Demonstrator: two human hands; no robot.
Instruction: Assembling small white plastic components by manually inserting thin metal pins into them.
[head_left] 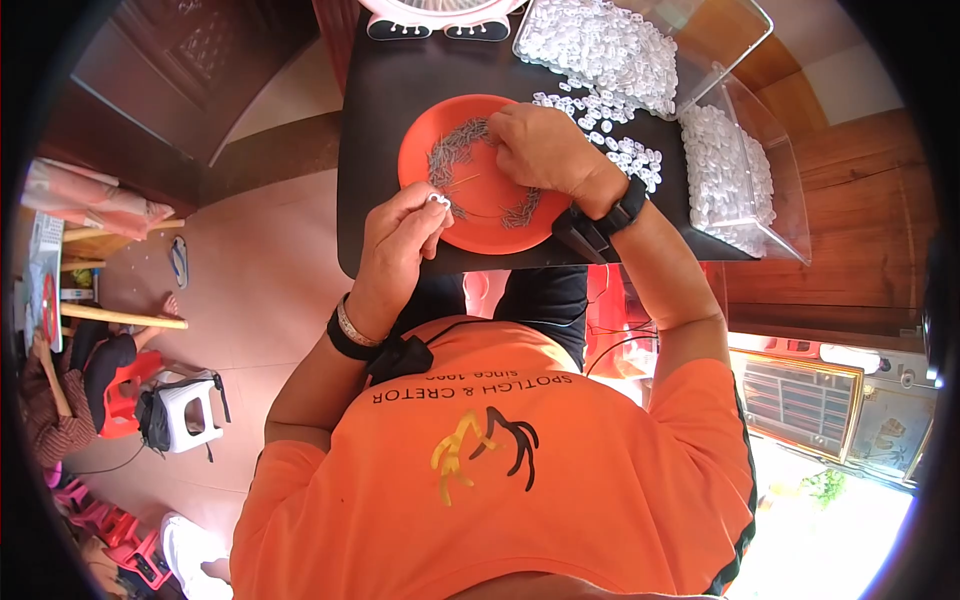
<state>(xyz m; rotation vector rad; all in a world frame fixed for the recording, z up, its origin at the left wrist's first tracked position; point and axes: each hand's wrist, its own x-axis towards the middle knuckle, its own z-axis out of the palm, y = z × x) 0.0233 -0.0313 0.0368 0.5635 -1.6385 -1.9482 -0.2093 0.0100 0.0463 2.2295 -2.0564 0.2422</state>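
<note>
My left hand (398,232) is at the near left rim of a round orange-red plate (410,150). Its thumb and fingertips pinch a small white plastic piece (438,200). Thin grey nail-like pins (452,150) lie scattered in a ring inside the plate, with a second cluster of pins (520,210) near its right side. Over the plate's far right part, my right hand (540,145) is closed with its fingers bent down among the pins. Its fingertips are hidden behind the hand, so what they hold does not show. Both wrists wear dark straps with small black devices.
On the black table (375,110), loose white pieces (630,155) lie right of the plate. Clear bins heaped with similar pieces (600,50) stand at the far right and right (725,170). A pink-based fan (440,18) stands at the back. Leftward, another person sits near a white stool (190,415).
</note>
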